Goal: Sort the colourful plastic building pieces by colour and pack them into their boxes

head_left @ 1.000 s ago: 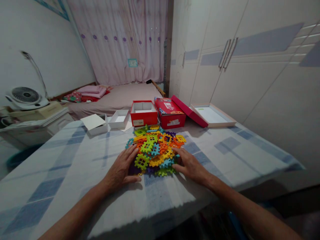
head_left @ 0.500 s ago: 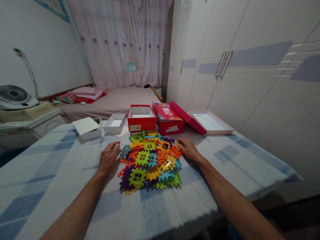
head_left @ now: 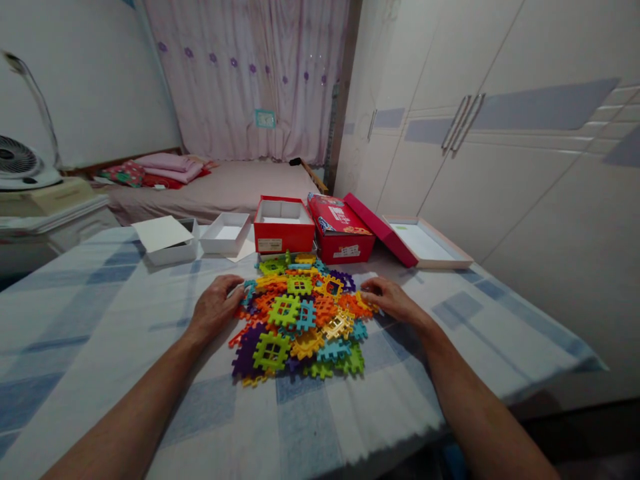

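A heaped pile of colourful plastic interlocking blocks (head_left: 285, 311), flat squares with notched edges and window-like holes, lies on the table in front of me. At its left edge is my left hand (head_left: 216, 305), fingers curled together, the tips on a blue interlocking block (head_left: 249, 292). On the opposite side my right hand (head_left: 395, 301) pinches a yellow interlocking block (head_left: 369, 302) between thumb and fingers, beside some orange ones (head_left: 353, 305). Part of each held block is hidden by my fingers or by the pile.
Behind the pile stand an open red box (head_left: 284, 238) and a closed red box (head_left: 345, 250). A red lid (head_left: 383, 230) leans beside a shallow tray (head_left: 440, 263). Two white boxes (head_left: 173, 255) are at the left. A checked cloth (head_left: 125, 347) covers the table.
My left hand has moved in to touch the blue block. My right hand has shifted slightly outward, and a yellow block now shows at its fingertips. The view has tilted a little.
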### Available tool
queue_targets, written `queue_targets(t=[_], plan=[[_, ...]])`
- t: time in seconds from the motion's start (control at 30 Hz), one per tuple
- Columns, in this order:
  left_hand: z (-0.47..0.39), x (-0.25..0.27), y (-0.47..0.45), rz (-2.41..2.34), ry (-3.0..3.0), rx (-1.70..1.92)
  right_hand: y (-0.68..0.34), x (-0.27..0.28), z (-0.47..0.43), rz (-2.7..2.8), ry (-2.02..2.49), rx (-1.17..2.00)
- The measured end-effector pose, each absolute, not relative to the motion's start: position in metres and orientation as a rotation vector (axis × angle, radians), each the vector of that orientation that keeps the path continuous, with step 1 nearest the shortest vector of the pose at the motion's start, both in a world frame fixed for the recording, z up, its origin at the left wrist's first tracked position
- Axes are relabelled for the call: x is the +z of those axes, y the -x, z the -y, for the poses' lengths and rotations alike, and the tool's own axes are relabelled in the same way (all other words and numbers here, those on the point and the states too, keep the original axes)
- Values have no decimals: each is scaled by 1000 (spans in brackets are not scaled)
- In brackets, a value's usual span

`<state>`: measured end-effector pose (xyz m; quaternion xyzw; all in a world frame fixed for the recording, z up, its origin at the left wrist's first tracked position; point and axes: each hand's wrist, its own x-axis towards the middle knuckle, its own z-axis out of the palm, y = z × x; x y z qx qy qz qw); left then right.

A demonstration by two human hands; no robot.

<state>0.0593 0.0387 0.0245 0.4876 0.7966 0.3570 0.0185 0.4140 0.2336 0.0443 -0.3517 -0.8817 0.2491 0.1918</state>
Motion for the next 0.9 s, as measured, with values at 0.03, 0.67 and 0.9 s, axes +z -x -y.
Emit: queue_targets(t=[0.03,0.67,0.9], plan=[[-39,24,-59,-2478,-1529,1099,-415,46,-232,2505,951,691],[-39,21,-57,-2484,-1644,1037,-359,71,-201,2476,817,572],[-39,22,-56,-2487,-1659,999,-350,53,-196,2287,906,559]])
